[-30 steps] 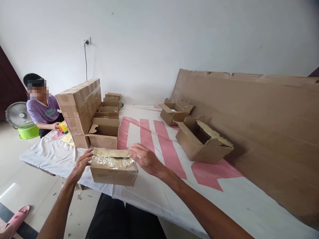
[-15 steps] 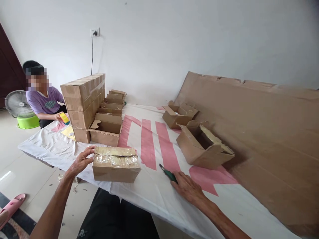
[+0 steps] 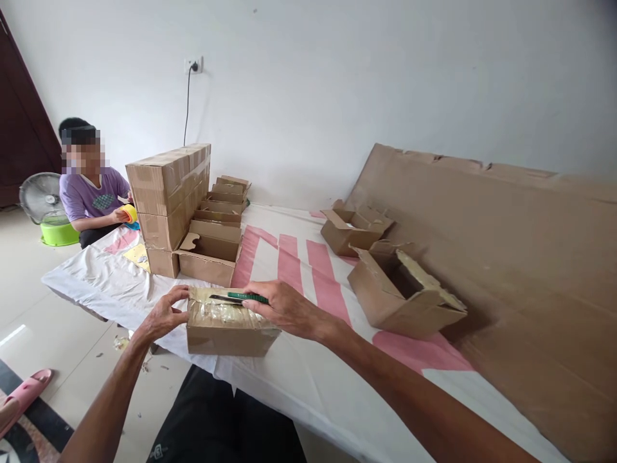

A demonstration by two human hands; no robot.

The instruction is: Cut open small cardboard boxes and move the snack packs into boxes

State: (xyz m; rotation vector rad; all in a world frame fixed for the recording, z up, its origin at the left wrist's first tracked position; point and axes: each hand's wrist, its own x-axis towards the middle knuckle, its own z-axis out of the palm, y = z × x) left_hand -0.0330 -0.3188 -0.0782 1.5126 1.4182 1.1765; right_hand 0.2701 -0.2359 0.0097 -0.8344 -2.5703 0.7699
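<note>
The taped cardboard box (image 3: 231, 325) sits at the near edge of the white and pink cloth (image 3: 308, 379), its top sealed under crinkled clear tape. Across that top lies a green-handled utility knife (image 3: 240, 298), blade pointing to 9 o'clock, pinched in the closed fingers of the right hand (image 3: 284, 307). The left hand (image 3: 164, 314) curls against the box's end at 9 o'clock, bracing it. By my reading, the step in hand is slitting the tape seam; the next move calls for a shallow, steady draw along the seam, with the bracing fingers kept off the blade's line. At 2 o'clock from the box lies an open empty carton (image 3: 405, 296), another open carton (image 3: 354, 228) beyond it. At 11 o'clock stands a stack of sealed boxes (image 3: 168, 193), behind which another person (image 3: 94, 193) holds a tape roll (image 3: 128, 213)
</note>
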